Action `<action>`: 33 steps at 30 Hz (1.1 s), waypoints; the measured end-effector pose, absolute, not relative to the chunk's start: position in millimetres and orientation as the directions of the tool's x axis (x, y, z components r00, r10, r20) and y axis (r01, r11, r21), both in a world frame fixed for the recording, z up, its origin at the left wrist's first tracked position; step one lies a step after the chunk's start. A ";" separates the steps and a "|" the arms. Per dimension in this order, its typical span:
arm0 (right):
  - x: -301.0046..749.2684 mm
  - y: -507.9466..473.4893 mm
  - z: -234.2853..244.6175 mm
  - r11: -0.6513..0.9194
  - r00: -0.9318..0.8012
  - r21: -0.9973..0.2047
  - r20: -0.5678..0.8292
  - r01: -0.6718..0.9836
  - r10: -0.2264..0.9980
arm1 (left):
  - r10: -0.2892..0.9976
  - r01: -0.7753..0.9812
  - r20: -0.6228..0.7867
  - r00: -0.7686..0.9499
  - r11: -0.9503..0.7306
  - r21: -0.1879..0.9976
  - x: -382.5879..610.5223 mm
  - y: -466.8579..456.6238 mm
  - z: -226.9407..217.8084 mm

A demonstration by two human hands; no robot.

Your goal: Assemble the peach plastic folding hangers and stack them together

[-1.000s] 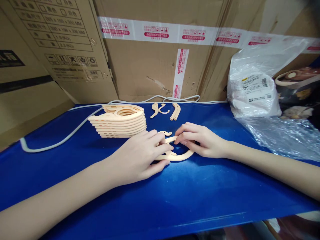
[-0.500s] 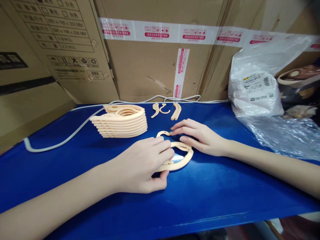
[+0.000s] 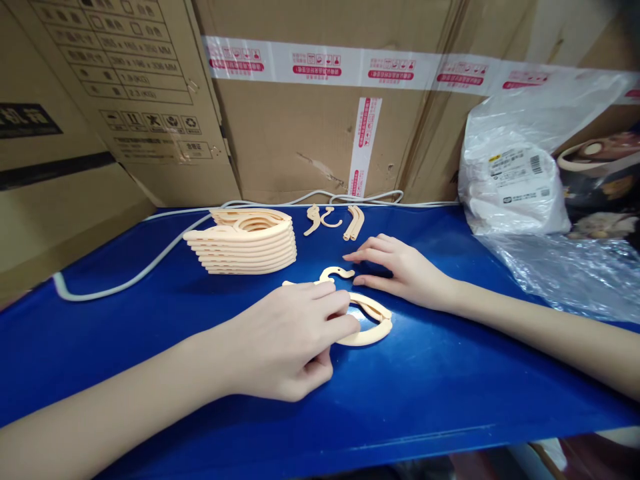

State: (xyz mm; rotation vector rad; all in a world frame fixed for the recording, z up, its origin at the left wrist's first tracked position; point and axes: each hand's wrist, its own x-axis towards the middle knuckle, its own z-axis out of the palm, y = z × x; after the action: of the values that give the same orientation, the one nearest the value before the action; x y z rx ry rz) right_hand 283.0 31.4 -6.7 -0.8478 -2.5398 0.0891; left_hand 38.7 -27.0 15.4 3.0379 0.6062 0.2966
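Observation:
A cream plastic folding hanger (image 3: 367,337) lies on the blue table, its hook (image 3: 336,272) pointing away from me. My left hand (image 3: 300,333) is closed on the hanger's left part and covers much of it. My right hand (image 3: 395,270) rests just right of the hook, fingers apart and holding nothing. Whether its thumb touches the hook tip, I cannot tell. Behind my left hand stands a neat stack of matching folded hangers (image 3: 245,250). Loose cream parts lie farther back: a small arm piece (image 3: 313,220), a hook piece (image 3: 332,219) and some curved arms (image 3: 354,223).
Cardboard boxes (image 3: 295,140) wall off the back and left of the blue table (image 3: 450,387). A white cable (image 3: 145,272) runs along the back and left. At the right sits a labelled white plastic bag (image 3: 515,187), with clear plastic wrap (image 3: 575,273) before it.
The hanger has slid and turned slightly, its rounded end moving right and down. My right hand's fingers have come off it and are apart. My left hand stays on it.

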 end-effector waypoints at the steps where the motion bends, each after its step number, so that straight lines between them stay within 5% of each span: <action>1: 283.0 31.4 -7.3 0.805 -0.709 -0.188 0.391 0.562 0.586 | 0.385 0.378 0.178 0.906 -0.923 0.071 38.8 -28.0 15.2; 13: 283.2 30.3 -7.1 0.803 -0.706 -0.221 0.389 0.553 0.593 | 0.402 0.399 0.061 0.913 -0.915 0.058 43.2 -28.7 14.1; 18: 285.8 36.1 -8.2 0.634 -0.486 -0.561 0.411 0.532 0.771 | 0.393 0.380 0.128 0.911 -0.918 0.115 42.5 -24.4 13.0; 23: 288.0 48.0 -12.5 0.415 -0.232 -0.859 0.357 0.300 0.905 | 0.497 0.462 0.207 0.843 -0.865 0.196 37.5 -18.5 10.1; 28: 291.4 53.7 -15.1 0.291 -0.006 -0.951 0.292 0.103 0.956 | 0.648 0.533 0.194 0.737 -0.733 0.422 31.4 -12.3 8.8; 33: 294.1 54.1 -15.0 0.332 0.057 -0.943 0.333 0.014 0.941 | 0.664 0.575 0.248 0.706 -0.741 0.347 28.3 -5.3 6.1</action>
State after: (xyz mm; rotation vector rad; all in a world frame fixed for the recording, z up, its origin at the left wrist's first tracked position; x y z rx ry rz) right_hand 294.1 54.1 -15.0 -0.9865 -1.3114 0.9136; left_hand 28.3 -5.3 6.1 2.6703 0.9869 0.5271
